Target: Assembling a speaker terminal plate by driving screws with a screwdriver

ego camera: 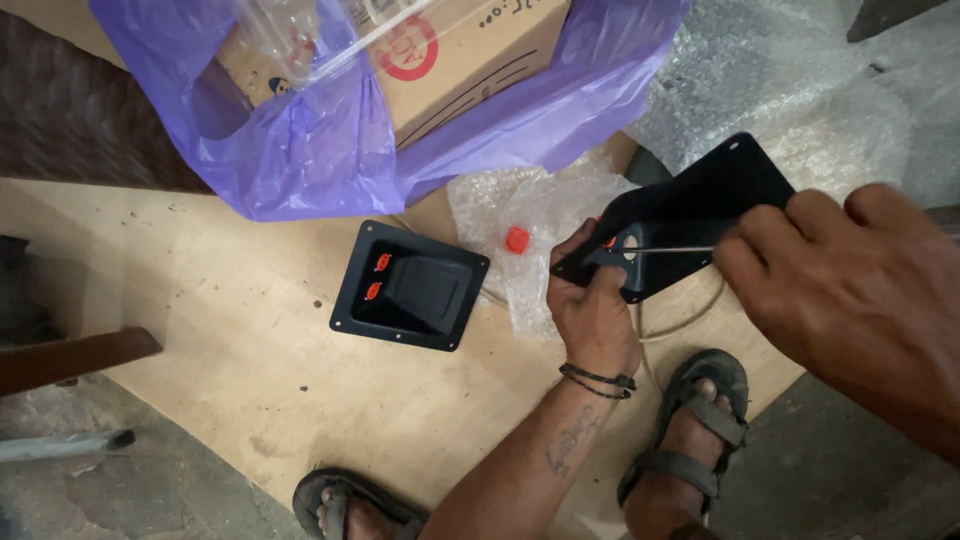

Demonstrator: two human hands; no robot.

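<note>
Black plate [700, 200] held tilted above the plywood board [250, 350], left hand [592, 305] fingers clamped on its lower end; right hand [850, 290] pinches a thin screwdriver [672, 250], tip at the plate's hole; second plate [410, 285] flat on board

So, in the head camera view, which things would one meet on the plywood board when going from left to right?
Black terminal plate with two red sockets → loose red cap on bubble wrap → left hand gripping a second black plate → thin metal tool → right hand.

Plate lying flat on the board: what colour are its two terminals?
Red-orange, on the black plate; head view.
</note>
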